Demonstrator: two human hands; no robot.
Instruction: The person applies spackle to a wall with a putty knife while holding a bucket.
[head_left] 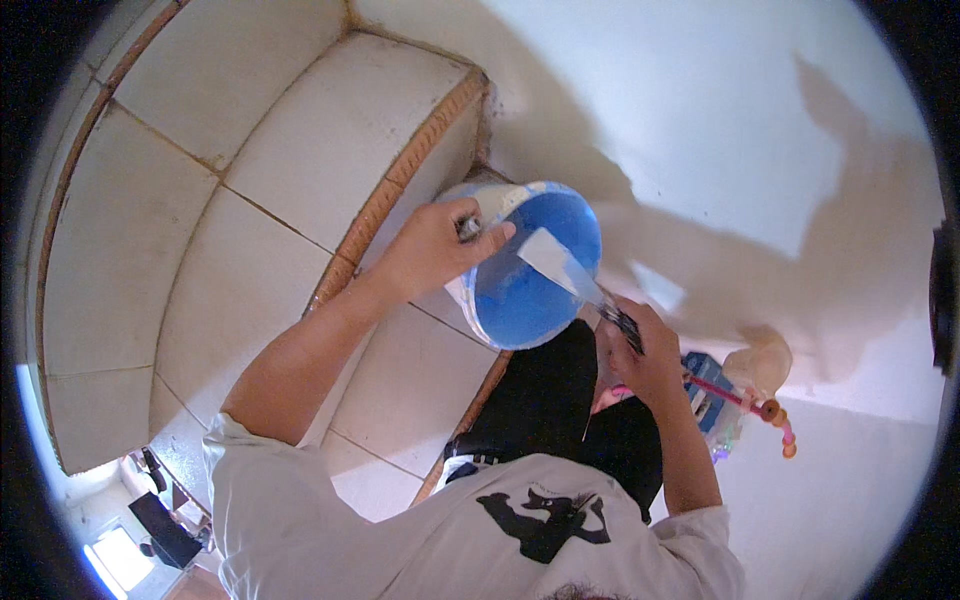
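Note:
A bucket, blue inside and smeared with white paste around its rim, leans tilted with its mouth toward me. My left hand is closed at the bucket's left rim, its thumb reaching over the opening. A small grey, metallic-looking end shows between its curled fingers; the rest of that thing is hidden. My right hand grips a putty knife by its dark handle, to the right of the bucket. The knife's blade points up and left over the bucket's mouth, its end coated with white paste.
Tiled steps with brown ridged edging rise on the left. A white wall stands at the far side and right, with shadows on it. Near my right forearm are a blue box and a pink-and-orange stick. My black-trousered legs lie below the bucket.

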